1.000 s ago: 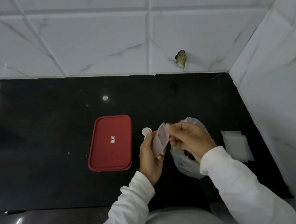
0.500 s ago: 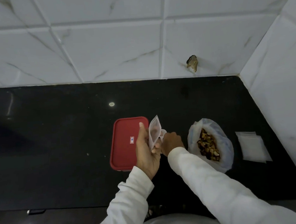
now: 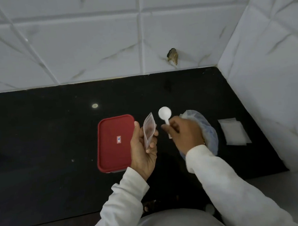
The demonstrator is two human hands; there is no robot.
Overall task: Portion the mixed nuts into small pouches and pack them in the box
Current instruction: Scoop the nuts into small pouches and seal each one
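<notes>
My left hand (image 3: pixel 143 153) holds a small clear pouch (image 3: pixel 149 129) upright between thumb and fingers, just right of the red-lidded box (image 3: pixel 115 141), whose lid is on. My right hand (image 3: pixel 185 135) grips the handle of a white plastic scoop (image 3: pixel 165 116), its round bowl pointing away from me. Behind my right hand lies the clear plastic bag of mixed nuts (image 3: pixel 205 128); the hand and sleeve hide most of it and the nuts themselves.
A small stack of empty clear pouches (image 3: pixel 233 131) lies flat at the right on the black counter (image 3: pixel 49 137). White tiled walls close off the back and the right side. The counter's front edge runs below my arms.
My right hand left the pouch, picked the white scoop up from the counter and now covers the nut bag. My left hand kept the pouch. The camera shifted.
</notes>
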